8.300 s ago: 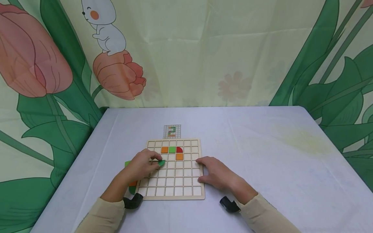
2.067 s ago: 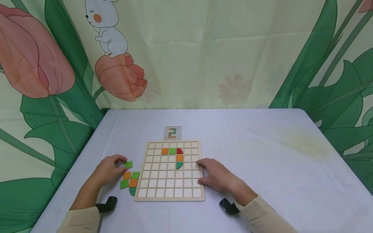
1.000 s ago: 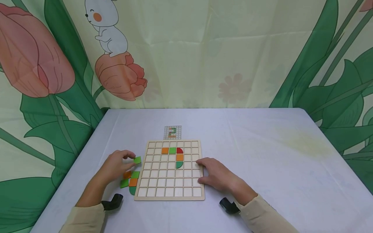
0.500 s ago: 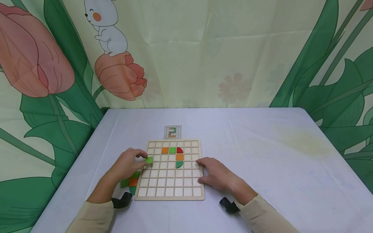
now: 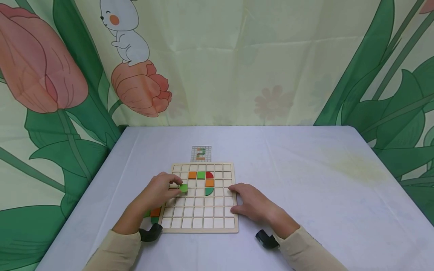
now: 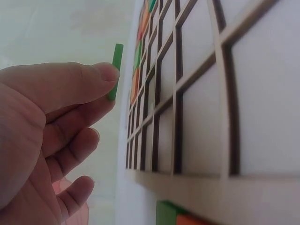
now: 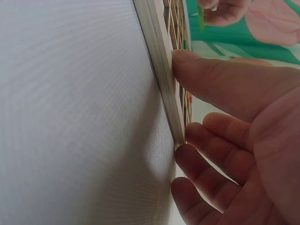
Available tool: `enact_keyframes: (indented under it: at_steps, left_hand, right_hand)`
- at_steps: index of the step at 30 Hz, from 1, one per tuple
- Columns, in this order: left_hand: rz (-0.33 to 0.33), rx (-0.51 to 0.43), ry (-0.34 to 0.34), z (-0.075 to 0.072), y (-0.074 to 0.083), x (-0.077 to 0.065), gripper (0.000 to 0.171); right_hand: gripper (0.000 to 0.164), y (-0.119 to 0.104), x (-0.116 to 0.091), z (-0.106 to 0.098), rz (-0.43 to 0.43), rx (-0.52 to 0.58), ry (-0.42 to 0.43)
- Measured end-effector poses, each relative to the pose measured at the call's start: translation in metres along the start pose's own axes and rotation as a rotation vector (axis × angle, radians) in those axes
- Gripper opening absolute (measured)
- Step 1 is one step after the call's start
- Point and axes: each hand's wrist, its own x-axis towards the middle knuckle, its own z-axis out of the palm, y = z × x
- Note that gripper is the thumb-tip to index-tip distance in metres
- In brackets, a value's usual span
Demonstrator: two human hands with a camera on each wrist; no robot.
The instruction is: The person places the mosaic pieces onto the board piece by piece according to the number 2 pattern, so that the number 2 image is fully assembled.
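My left hand [image 5: 161, 192] pinches a light green square tile [image 5: 184, 188] between thumb and fingertips, over the left part of a wooden grid board [image 5: 197, 230]. In the left wrist view the green tile [image 6: 116, 70] is edge-on and clear of the board. Set in the board's cells are an orange tile [image 5: 192, 175], a green tile [image 5: 201, 175], a red rounded tile [image 5: 209, 175], a second orange tile [image 5: 210, 183] and a dark green rounded tile [image 5: 209, 191]. My right hand [image 5: 252, 201] rests its thumb and fingertips on the board's right edge, fingers relaxed.
Beside the board's left edge lie loose tiles, among them an orange one [image 5: 155, 212] and a dark green one [image 5: 154, 219]; my left forearm hides part of them. Behind the board is a small pattern card [image 5: 201, 154]. A white cloth [image 5: 305, 169] covers the table.
My left hand has picked up the light green tile beside the board and carried it right, over the grid. Earlier, the dark green rounded tile went into its cell. My right hand has stayed put.
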Motion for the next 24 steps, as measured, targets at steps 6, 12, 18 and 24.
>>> enact_keyframes:
  at_steps: [6, 12, 18, 24]
  left_hand:
    - [-0.017, 0.008, -0.001, 0.008, 0.009, 0.003, 0.015]
    - [0.009, 0.018, -0.010, 0.013, 0.014, 0.007, 0.015]
    - [0.041, 0.004, -0.012, 0.018, 0.017, 0.010, 0.015]
    - [0.071, 0.026, -0.008, 0.023, 0.020, 0.013, 0.014]
  right_hand:
    - [0.061, 0.000, 0.000, 0.000, -0.004, 0.004, 0.000]
    - [0.061, 0.000, 0.000, 0.000, -0.014, 0.010, 0.001]
    - [0.061, 0.001, 0.000, 0.000, -0.013, 0.011, 0.002]
    - [0.061, 0.002, 0.000, 0.000, -0.014, 0.009, 0.006]
